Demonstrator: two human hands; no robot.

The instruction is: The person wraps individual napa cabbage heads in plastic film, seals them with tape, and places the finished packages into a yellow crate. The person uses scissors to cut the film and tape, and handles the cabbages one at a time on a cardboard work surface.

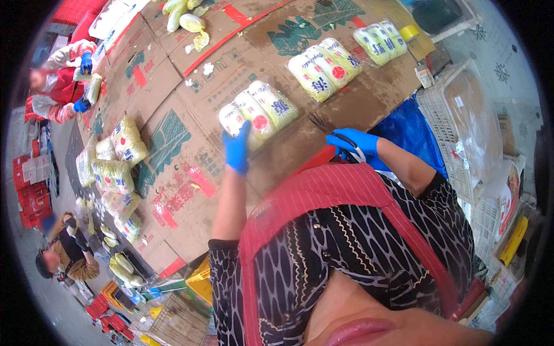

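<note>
My left hand (237,149), in a blue glove, grips the near left corner of a clear printed plastic bag of napa cabbages (277,108). The thumb lies on top of the bag, and the other fingers are partly hidden. In my blue-gloved right hand (357,142) is a pair of dark-handled scissors (321,123), held by the loops just above my red apron. Their blades point away over the cardboard, apart from the bag. Farther right, two more filled bags lie flat in line with it: a middle bag (324,69) and a far bag (381,42).
Printed cardboard (203,125) covers the worktable. A pile of filled bags (113,171) lies left; loose cabbages (186,19) lie at the far side. A yellow tape roll (409,32) and plastic crates (448,129) are right. Two co-workers (60,86) (71,251) are at the left.
</note>
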